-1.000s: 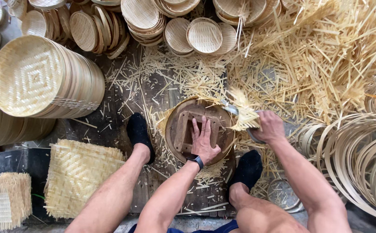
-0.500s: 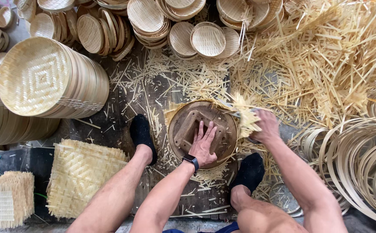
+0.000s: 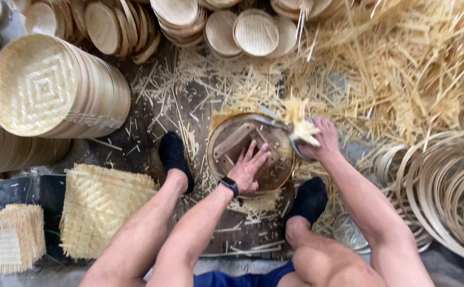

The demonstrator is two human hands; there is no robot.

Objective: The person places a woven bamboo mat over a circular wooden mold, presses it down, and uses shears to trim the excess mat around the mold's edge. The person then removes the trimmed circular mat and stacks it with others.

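Pressing down with my left hand (image 3: 249, 169), I keep the fingers spread flat on the wooden block (image 3: 237, 149) that sits inside the round wooden mold (image 3: 250, 154). The mold lies on the floor between my two feet in black socks, the left one (image 3: 175, 158) up beside the mold, the right one (image 3: 309, 199) just below its rim. A black watch (image 3: 228, 185) sits on that left wrist.

My right hand (image 3: 322, 143) is at the mold's right edge, fingers curled closed around a dark-handled tool (image 3: 295, 146) whose blade lies along the upper rim; the blade's tip is hard to make out. A tuft of trimmed pale bamboo strips (image 3: 302, 125) sticks up right against my knuckles and hides part of the rim there.

Loose bamboo offcuts (image 3: 396, 69) are heaped thick on the upper right and spill right up to the mold, crowding the space around my right hand. Further right, coils of thin bamboo hoops (image 3: 450, 186) lie stacked, close to my right forearm.

On the left, a tall stack of round woven trays (image 3: 46, 87) lies on its side, well apart from my hands. More finished trays (image 3: 253, 32) are lined up along the top. Below the big stack, a square woven mat (image 3: 101, 204) rests just beside my left leg, and another smaller pile of mats (image 3: 8, 239) sits at the far left corner.
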